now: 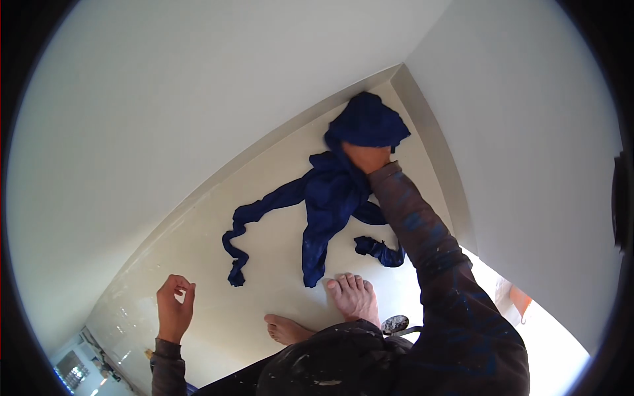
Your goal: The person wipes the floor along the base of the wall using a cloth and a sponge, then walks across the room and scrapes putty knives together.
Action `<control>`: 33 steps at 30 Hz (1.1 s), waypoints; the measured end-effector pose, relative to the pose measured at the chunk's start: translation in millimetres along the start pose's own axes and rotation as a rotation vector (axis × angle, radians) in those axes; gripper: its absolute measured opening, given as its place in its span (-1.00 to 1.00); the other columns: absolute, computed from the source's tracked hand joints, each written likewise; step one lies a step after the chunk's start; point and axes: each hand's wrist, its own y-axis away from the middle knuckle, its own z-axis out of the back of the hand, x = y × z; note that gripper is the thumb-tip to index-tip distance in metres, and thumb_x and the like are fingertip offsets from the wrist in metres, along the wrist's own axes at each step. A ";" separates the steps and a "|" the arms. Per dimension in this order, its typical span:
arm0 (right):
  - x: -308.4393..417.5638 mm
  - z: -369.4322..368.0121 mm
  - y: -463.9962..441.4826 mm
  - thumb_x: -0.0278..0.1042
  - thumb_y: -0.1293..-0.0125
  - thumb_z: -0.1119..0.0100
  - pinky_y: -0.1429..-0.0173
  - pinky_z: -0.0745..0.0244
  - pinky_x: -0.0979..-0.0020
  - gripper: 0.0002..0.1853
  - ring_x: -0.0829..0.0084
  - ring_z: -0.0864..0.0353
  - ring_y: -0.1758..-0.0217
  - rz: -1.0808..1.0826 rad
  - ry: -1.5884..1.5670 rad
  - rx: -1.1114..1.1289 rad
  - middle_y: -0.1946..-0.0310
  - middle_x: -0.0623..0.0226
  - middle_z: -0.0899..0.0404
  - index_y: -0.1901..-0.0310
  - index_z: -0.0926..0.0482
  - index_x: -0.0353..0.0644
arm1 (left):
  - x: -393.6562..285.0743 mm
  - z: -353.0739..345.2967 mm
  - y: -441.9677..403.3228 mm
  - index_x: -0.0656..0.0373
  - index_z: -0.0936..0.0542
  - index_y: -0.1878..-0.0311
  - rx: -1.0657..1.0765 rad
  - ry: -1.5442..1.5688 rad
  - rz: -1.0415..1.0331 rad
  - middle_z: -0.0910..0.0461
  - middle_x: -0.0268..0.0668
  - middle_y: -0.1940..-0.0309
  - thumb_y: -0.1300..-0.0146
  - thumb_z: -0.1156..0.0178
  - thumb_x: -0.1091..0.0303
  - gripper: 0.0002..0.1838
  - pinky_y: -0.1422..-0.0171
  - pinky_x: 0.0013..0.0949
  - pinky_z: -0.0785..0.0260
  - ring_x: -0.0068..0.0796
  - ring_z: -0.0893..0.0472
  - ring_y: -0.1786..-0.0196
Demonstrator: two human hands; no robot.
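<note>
Head view: right hand [368, 157] is sitting under a fold of navy cloth [330, 191], fingers hidden, can't tell grip. Cloth is lying on floor [277, 257], bunching near skirting [428, 132] at the corner. Left hand [175, 310] is hovering empty, fingers curling loosely, floor separating it from cloth.

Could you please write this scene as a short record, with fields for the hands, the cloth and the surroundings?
Cloth: dark blue cloth, crumpled, with long narrow parts spread over the pale floor
Right hand: right hand at the bunched end near the corner; fingers hidden by cloth, grip unclear
Left hand: left hand apart from the cloth, empty, fingers loosely curled
Feet: bare feet on the floor
Surroundings: two pale walls meeting above a grey skirting
</note>
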 end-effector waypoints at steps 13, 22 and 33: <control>61.1 12.4 20.5 0.08 -0.35 -0.30 -0.47 -0.36 -0.17 -0.42 -0.15 -0.55 -0.34 0.223 -0.364 0.227 -0.21 -0.09 -0.63 -0.20 -0.65 -0.23 | -16.1 -3.2 -46.1 0.24 -0.56 0.22 -0.005 0.105 -0.064 -0.65 -0.34 0.35 -0.42 -0.36 0.47 -0.86 0.09 -0.42 -0.48 -0.54 -0.62 0.27; 151.1 -5.4 41.3 -0.01 -0.28 -0.28 -0.50 -0.29 -0.24 -0.49 -0.17 -0.57 -0.32 0.059 -0.206 0.182 -0.18 -0.02 -0.67 -0.15 -0.69 -0.20 | 18.0 -32.7 0.7 0.19 -0.49 0.12 -0.297 0.565 0.258 -0.60 -0.42 0.28 -0.53 -0.30 0.44 -0.85 -0.04 -0.49 -0.47 -0.64 -0.61 0.17; 127.1 -12.6 25.0 0.01 -0.31 -0.33 -0.37 -0.43 -0.16 -0.55 -0.15 -0.61 -0.22 -0.056 -0.035 0.141 -0.11 -0.01 -0.68 -0.06 -0.72 -0.15 | 3.3 -37.5 -4.5 0.23 -0.58 0.02 -0.283 0.619 0.208 -0.64 -0.40 0.24 -0.56 -0.24 0.45 -0.93 -0.10 -0.44 -0.50 -0.59 -0.64 0.13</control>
